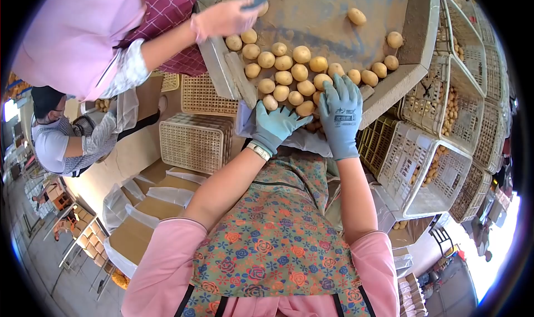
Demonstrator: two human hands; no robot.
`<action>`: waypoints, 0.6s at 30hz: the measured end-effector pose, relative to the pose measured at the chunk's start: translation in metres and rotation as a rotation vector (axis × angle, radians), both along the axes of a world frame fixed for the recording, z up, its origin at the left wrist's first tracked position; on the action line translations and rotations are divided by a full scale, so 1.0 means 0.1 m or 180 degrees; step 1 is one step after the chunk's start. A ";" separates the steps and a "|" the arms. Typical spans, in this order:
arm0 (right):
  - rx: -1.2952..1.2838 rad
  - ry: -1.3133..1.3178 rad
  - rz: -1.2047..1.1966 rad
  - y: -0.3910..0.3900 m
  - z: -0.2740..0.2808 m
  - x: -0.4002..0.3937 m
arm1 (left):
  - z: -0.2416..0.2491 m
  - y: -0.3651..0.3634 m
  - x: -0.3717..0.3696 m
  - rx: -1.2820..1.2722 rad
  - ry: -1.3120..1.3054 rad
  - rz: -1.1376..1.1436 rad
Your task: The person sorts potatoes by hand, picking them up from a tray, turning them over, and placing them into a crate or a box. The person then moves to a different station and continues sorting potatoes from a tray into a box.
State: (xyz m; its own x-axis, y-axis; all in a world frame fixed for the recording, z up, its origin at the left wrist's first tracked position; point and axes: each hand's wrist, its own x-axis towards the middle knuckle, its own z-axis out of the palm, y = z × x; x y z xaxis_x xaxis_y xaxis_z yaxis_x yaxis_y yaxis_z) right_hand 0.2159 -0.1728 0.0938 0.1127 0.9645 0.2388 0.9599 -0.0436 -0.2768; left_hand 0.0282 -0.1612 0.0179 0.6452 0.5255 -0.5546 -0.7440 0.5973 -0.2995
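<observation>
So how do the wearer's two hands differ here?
The left hand lies lower at the tray's near edge, fingers spread flat and pointing right; the right hand reaches higher, fingers pointing up onto the potatoes. The left hand has a wristband below it, the right hand none. Both wear blue-grey gloves, open and touching potatoes.

Small round yellow-tan potatoes (pixel 283 77), dusty-skinned, lying loose in a dense cluster at the near edge of the sorting table (pixel 334 16). Packed side by side, many touching. A few strays further up the table's dusty surface, well apart from the cluster.
</observation>
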 end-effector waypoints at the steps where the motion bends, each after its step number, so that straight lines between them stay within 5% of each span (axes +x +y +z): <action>1: -0.0051 -0.0128 -0.0079 0.00 0.00 -0.04 | 0.02 0.00 0.01 -0.0038 0.0111 -0.0025; 15: -0.0741 -0.0226 -0.0070 0.51 -0.29 -0.38 | -0.07 -0.09 0.02 -0.0046 0.0576 -0.0222; 18: -0.0013 0.1931 0.0024 0.23 -0.10 -0.36 | -0.08 -0.08 0.03 -0.0099 0.0667 -0.0192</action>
State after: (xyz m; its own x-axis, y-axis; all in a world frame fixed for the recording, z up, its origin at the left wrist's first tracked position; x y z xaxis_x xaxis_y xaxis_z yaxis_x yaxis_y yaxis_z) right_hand 0.1803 -0.1500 0.0837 0.2208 0.9666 0.1304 0.6312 -0.0397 -0.7746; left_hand 0.0314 -0.1689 0.0094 0.5437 0.4701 -0.6952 -0.7552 0.6354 -0.1610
